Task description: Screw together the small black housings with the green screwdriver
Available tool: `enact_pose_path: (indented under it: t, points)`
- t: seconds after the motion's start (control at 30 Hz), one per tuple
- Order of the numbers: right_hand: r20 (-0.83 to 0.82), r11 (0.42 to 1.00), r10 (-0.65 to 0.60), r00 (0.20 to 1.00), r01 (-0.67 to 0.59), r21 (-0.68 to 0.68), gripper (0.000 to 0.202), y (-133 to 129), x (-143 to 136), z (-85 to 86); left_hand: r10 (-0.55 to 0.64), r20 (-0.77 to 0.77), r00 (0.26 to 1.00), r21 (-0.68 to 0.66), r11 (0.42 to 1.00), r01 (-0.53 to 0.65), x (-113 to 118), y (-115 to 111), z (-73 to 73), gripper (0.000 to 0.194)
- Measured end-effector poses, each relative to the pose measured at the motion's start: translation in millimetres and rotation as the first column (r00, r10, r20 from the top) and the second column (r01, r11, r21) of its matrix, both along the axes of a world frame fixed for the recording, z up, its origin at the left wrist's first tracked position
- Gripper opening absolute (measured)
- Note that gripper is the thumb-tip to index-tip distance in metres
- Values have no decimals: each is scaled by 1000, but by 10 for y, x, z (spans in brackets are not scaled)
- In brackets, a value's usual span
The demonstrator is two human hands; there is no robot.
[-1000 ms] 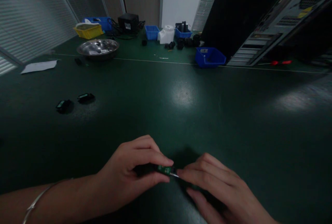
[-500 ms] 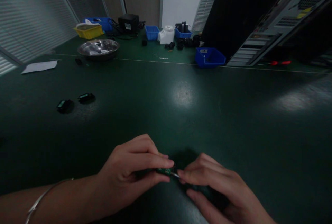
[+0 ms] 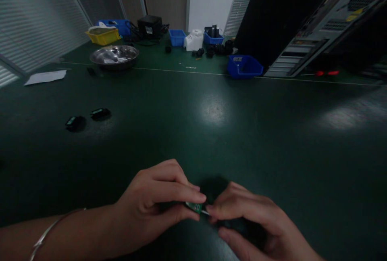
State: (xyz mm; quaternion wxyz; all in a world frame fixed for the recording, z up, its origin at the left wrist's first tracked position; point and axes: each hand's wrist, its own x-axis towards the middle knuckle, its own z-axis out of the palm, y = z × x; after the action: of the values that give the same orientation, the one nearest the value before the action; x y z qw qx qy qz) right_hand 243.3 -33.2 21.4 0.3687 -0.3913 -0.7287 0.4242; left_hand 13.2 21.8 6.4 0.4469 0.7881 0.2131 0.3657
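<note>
Near the front of the green table, my left hand [image 3: 166, 196] pinches a small green circuit board [image 3: 195, 207] between thumb and fingers, which cover much of it. White markings show on the board's face. From the right, my right hand [image 3: 242, 208] is closed on a thin metal rod [image 3: 205, 213]. The rod meets the board's right edge; whether it is fixed to it or only touching, I cannot tell. My right thumb is a little apart below the fingers. The rest of what this hand may hold is hidden.
Two small black parts with green faces, one [image 3: 74, 122] beside the other [image 3: 100, 113], lie at the left. Farther back are a metal bowl [image 3: 115, 65], white paper [image 3: 45, 77], a blue bin [image 3: 244, 71] and a white device [image 3: 194, 40]. A computer case [image 3: 302, 39] stands at the right.
The circuit board and both hands have shifted slightly toward me, the board also a little to the right. The board has tilted slightly; both grips stay the same.
</note>
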Motion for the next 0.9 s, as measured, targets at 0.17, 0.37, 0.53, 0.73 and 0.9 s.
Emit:
enact_pose_path:
  t: [0.17, 0.37, 0.53, 0.73, 0.9]
  points:
    - [16, 999, -22, 1000, 21, 50, 43, -21, -5, -5, 8, -1, 1000, -16, 1000, -8, 7, -2, 0, 31]
    - [73, 994, -27, 997, 19, 111, 52, 24, 15, -17, 51, -81, 995, -72, 996, -56, -25, -7, -55, 27]
    - [150, 992, -64, 987, 46, 115, 45, 53, 57, -30, 107, -295, 950, -69, 989, -133, -4, -13, -65, 41]
    - [201, 996, -62, 978, 47, 79, 37, 63, 58, -37, 5, -426, 905, 19, 1000, 4, -30, -8, 2, 36]
    - [219, 994, -105, 970, 94, 62, 35, 63, 84, -63, -70, -324, 944, 90, 990, 104, -106, 117, 41, 40]
